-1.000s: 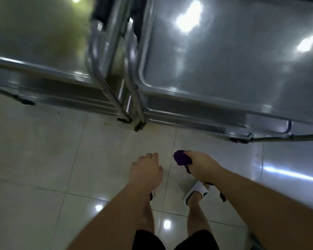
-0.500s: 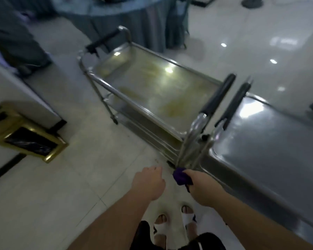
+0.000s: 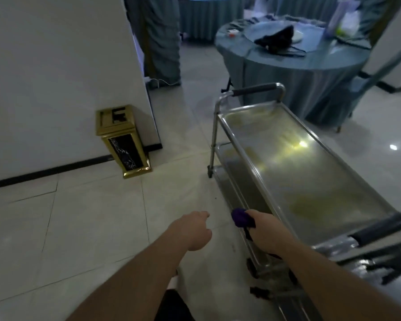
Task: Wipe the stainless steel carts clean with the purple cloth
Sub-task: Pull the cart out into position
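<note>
A stainless steel cart (image 3: 294, 167) stretches from centre to right, its top shelf smeared with yellowish stains, a black-gripped handle at its far end. A second cart (image 3: 380, 269) shows only its handle and a corner at the lower right. The purple cloth (image 3: 241, 217) is bunched in my right hand (image 3: 266, 232), which hovers beside the near left rail of the stained cart. My left hand (image 3: 193, 230) hangs over the floor to the left with its fingers curled and nothing in it.
A gold and black bin (image 3: 123, 140) stands against the white wall (image 3: 56, 77) at left. A round table (image 3: 294, 66) with a teal cloth and dark items sits behind the cart. Draped chairs (image 3: 158, 38) stand further back. Pale floor tiles (image 3: 90, 216) lie at left.
The view has swung up and to the left, from the gap between the two carts to the stained cart's long side. Both hands keep their pose; the cloth stays in my right hand.
</note>
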Available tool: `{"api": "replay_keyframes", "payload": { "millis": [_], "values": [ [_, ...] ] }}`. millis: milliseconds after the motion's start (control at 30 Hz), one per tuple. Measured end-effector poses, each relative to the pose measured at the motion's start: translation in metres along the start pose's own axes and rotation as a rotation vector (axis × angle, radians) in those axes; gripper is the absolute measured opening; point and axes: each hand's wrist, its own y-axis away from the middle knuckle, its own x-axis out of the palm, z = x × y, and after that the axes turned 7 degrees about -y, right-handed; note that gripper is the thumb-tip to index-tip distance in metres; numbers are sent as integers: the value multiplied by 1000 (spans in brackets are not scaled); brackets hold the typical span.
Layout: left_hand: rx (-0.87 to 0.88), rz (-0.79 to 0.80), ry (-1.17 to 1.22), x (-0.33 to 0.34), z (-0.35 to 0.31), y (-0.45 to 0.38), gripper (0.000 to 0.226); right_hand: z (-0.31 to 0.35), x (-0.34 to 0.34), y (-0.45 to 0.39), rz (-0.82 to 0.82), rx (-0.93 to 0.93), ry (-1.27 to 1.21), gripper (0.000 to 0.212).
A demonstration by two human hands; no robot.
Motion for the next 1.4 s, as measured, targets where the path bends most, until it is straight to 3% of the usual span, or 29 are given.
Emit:
{"api": "replay_keyframes", "payload": {
  "millis": [333, 533, 833, 1167, 1400],
  "values": [
    [-51, -84, -79, -133, 160, -83, 58, 126, -26, -168, -91, -2, 3, 26],
    [-24, -137, -123, -193, 193, -147, 55, 153, -42, -234, -130, 56, 7, 24],
    [130, -153, -230, -289, 138, -288, 53, 115, -123, -353, -243, 186, -48, 19],
    [169, -165, -232, -382, 53, -421, 50, 55, -242, -472, -257, 223, -126, 25],
    [289, -121, -319, -429, -4, -510, 38, 8, -273, -512, -285, 402, -261, 31]
  ]
}}
